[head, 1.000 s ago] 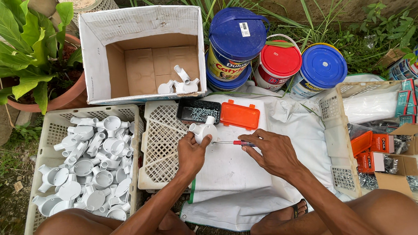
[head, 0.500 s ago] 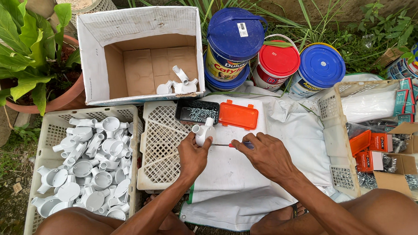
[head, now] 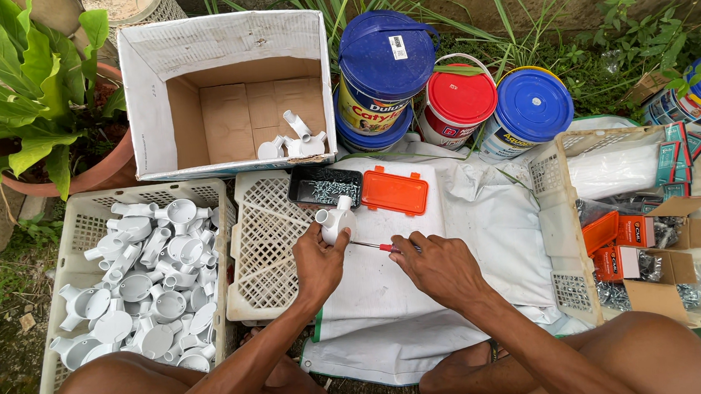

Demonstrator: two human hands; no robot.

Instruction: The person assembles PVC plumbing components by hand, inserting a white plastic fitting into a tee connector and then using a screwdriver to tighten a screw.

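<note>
Since the earlier frame the fitting (head: 336,219) has tipped a little in the left hand (head: 319,262), and the right hand (head: 438,266) has brought the screwdriver (head: 374,246) closer, so its tip now reaches the fitting's lower side. The fitting sits just ahead of both hands, over the white sheet (head: 391,301) and in front of the orange lid (head: 394,191); the left hand is the nearer, wrapped around it from below with fingers curled tight. The screwdriver lies nearly level, its long axis running from the right hand leftward to the fitting (only the red handle end and thin shaft show). The right hand is closed around that handle, knuckles up. More fittings fill the crate (head: 82,232) at left.
</note>
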